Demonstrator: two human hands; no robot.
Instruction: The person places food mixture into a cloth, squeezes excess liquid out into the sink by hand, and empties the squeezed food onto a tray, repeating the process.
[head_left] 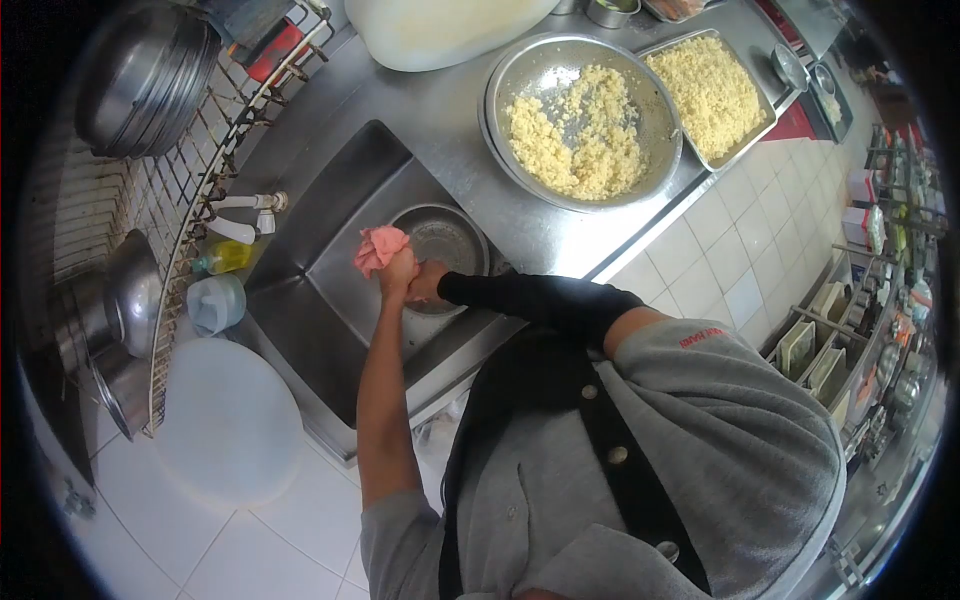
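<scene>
My left hand (398, 272), at the end of a bare forearm, is closed around a crumpled pink cloth (378, 247). Most of the cloth bulges out beyond the fingers. Right beside it, my right hand (429, 281) comes in from a black sleeve with its fingers closed against the lower part of the cloth. The two hands touch, and they partly hide each other. Both are above the steel sink (340, 290), close to a round metal bowl (445, 240) lying in it.
A large steel bowl (495, 120) and a tray (768, 125), both with yellow crumbly food, stand on the counter. A white tap (235, 215), a yellow liquid bottle (228, 257) and a clear plastic container (215, 303) line the sink's left. A wire rack (190, 240) holds metal bowls.
</scene>
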